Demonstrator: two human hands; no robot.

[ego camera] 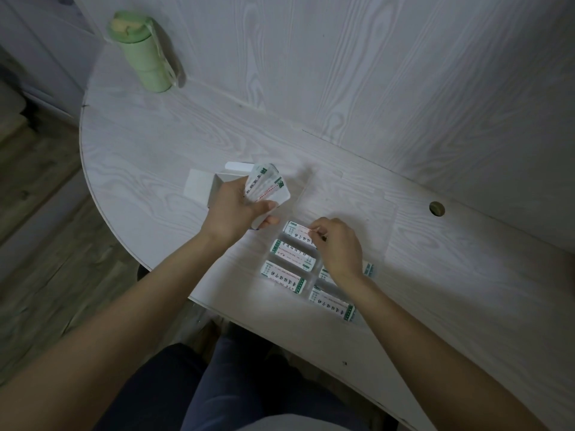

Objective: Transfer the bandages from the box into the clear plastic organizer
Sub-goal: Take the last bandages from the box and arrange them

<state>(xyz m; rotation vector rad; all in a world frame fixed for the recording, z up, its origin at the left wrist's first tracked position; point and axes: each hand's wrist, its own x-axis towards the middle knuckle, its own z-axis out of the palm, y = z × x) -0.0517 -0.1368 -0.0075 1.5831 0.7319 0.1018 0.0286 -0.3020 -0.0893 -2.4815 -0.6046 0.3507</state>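
The right hand (337, 247) pinches a bandage (297, 233) in the clear organizer (373, 219) (third row), while the left hand (231, 209) grips a fanned stack of bandages (267, 185).

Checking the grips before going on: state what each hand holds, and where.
Left hand grips a stack of bandages by its lower end. Right hand pinches one bandage at its right end in the organizer.

One head-worn wide-angle camera is looking forward and steeply down from close above, taking in both hands (314, 231) at centre, the worktop (149, 157) beyond them and the lap beneath.
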